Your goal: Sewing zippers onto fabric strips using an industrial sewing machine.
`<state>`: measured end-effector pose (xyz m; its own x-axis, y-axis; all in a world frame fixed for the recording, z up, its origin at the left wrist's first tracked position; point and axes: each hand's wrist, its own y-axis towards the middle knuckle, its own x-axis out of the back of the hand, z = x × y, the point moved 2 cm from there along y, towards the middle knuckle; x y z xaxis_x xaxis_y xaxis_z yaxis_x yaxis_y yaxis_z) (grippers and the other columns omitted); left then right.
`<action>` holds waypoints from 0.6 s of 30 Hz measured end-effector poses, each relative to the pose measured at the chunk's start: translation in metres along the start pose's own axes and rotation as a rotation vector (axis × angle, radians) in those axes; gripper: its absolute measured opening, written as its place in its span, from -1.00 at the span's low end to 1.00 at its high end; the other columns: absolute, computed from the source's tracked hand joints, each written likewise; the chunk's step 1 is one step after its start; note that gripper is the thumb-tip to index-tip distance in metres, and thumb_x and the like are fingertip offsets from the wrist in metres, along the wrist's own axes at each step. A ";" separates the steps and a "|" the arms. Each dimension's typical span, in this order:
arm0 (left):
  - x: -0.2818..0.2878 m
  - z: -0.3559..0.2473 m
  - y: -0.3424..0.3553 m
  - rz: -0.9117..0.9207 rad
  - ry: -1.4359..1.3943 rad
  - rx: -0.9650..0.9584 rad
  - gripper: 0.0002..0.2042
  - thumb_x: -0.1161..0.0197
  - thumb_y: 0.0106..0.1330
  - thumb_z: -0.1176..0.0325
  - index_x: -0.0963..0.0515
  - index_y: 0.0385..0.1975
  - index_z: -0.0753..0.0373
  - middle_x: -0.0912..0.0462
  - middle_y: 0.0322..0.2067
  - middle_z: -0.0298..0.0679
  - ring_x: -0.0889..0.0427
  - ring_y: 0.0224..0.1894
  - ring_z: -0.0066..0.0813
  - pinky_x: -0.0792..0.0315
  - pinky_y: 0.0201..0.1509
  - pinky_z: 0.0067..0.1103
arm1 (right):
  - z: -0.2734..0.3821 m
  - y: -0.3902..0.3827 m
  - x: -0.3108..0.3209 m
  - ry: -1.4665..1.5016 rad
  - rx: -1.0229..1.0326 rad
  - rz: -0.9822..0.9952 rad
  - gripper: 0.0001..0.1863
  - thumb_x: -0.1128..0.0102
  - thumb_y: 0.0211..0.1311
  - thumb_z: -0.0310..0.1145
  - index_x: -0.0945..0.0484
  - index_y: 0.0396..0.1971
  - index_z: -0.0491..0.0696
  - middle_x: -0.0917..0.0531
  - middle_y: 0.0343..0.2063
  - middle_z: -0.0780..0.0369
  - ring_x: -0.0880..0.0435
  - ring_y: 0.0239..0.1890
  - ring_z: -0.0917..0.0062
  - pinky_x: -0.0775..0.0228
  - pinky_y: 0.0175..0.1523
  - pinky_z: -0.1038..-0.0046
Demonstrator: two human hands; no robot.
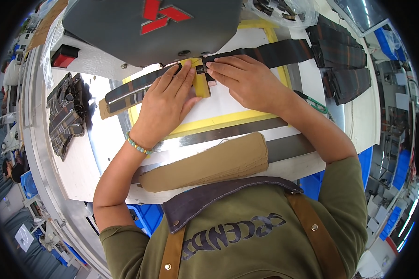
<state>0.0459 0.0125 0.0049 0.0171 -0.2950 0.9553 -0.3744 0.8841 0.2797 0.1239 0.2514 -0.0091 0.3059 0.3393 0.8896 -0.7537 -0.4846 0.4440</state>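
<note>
At a white table (312, 83) we lean over a grey sewing machine head (149, 28) that fills the top of the view, its casing marked with a red angular emblem (163, 16) (we leave the mark unread). Under it lies a yellow-edged guide plate (219, 122), and across the plate runs a dark plaid fabric strip (274, 52), stretching from the tan-backed end at our left to the loose end at our right. Our left hand (165, 104) lies flat with fingers spread and pressed down on the strip's left part; our right hand (244, 76) is also flat, its fingers held close together and bearing on the strip beside a small yellow block (200, 83) at the needle area. Neither hand pinches anything. The strip looks light, soft and limp, likely to slide or pucker unless held flat, so we judge the best hold is flat pressure on both sides of the block. A stack of tan fabric pieces (209, 162) sits at the near edge. More plaid strips (342, 60) are piled at right, another bundle (63, 114) at left. A clear plastic bag (284, 10) of small dark parts lies top right, and a red-and-black box (64, 56) sits top left.
</note>
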 end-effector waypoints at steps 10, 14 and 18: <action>-0.002 0.002 0.002 -0.023 -0.010 -0.007 -0.28 -0.54 0.26 0.23 -0.50 0.40 0.43 -0.57 0.41 -0.04 -0.59 0.35 -0.02 -0.52 0.42 -0.23 | -0.004 0.000 -0.003 0.007 0.026 -0.054 -0.53 -0.37 0.15 -0.52 -0.70 0.12 -0.21 -0.72 0.18 0.18 -0.69 0.25 0.34 -0.55 0.35 0.28; -0.003 0.003 0.002 -0.030 -0.026 -0.017 -0.28 -0.54 0.25 0.24 -0.50 0.39 0.43 -0.58 0.39 -0.03 -0.59 0.34 -0.03 -0.52 0.41 -0.23 | -0.004 0.000 -0.002 0.004 0.018 -0.054 -0.53 -0.38 0.17 -0.52 -0.70 0.13 -0.21 -0.72 0.18 0.19 -0.69 0.25 0.34 -0.56 0.34 0.28; -0.002 0.005 0.005 -0.034 0.003 -0.029 -0.29 -0.53 0.26 0.23 -0.51 0.39 0.43 -0.59 0.38 -0.02 -0.59 0.34 -0.04 -0.51 0.42 -0.23 | -0.006 0.002 -0.004 -0.004 0.017 -0.054 -0.54 -0.38 0.19 -0.51 -0.71 0.13 -0.20 -0.73 0.17 0.20 -0.69 0.24 0.35 -0.57 0.33 0.29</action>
<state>0.0392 0.0153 0.0038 0.0326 -0.3239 0.9455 -0.3469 0.8836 0.3147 0.1176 0.2537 -0.0123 0.3481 0.3620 0.8647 -0.7259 -0.4796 0.4930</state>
